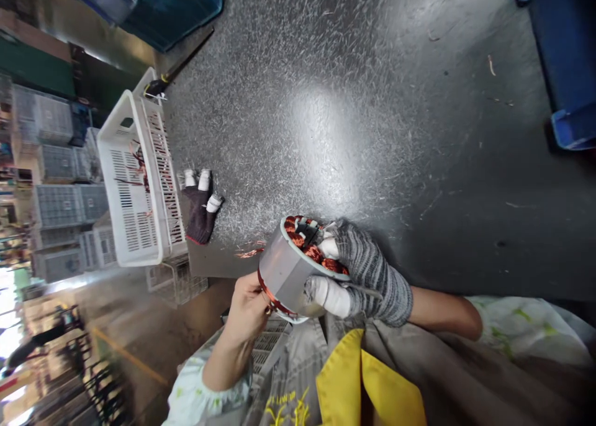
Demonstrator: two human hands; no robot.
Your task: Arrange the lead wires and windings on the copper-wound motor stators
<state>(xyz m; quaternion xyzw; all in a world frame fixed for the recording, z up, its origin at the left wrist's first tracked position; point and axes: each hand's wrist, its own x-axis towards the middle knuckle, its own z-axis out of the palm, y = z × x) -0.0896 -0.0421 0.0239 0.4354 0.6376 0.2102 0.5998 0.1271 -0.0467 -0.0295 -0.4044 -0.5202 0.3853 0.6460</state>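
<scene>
A motor stator (289, 276), a silver metal cylinder with copper windings at both ends, is held tilted at the table's near edge. My right hand (367, 277), in a grey striped glove with white-wrapped fingertips, grips its right side, thumb on the outer wall and fingers at the upper rim. Bare, my left hand (250, 307) is closed at the stator's lower left end, fingers pinched against the copper winding there; the fingertips are partly hidden. Loose copper wire ends (251, 251) stick out left of the stator.
The dark table (298, 134) is strewn with fine silvery bits. At its left lie a dark glove (201, 212) with white fingertips and a white slatted basket (136, 112) containing copper scraps. Blue bins stand at upper left (174, 13) and right (565, 59).
</scene>
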